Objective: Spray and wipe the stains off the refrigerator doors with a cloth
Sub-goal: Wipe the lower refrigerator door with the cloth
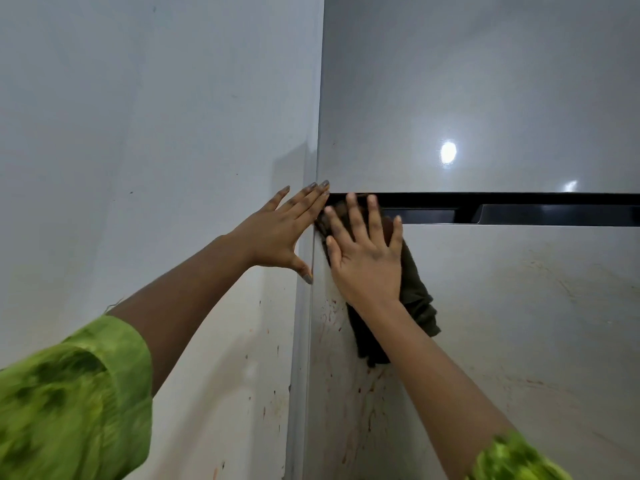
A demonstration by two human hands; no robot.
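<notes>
Seen from the head camera, the dark cloth (415, 299) lies against the top left corner of the lower refrigerator door (519, 323), just under the black gap (519, 206) that parts it from the upper door (485, 98). The right hand (367, 261) presses it flat with fingers spread, and its loose end hangs down past the wrist. The left hand (277, 233) is spread open on the wall (138, 133), fingertips reaching the refrigerator's edge, holding nothing. The cloth looks light, soft and floppy, so it probably bunches and slides on the glossy door; a flat palm over a folded pad should steer it better than a pinch. Reddish stains (363, 393) remain below.
</notes>
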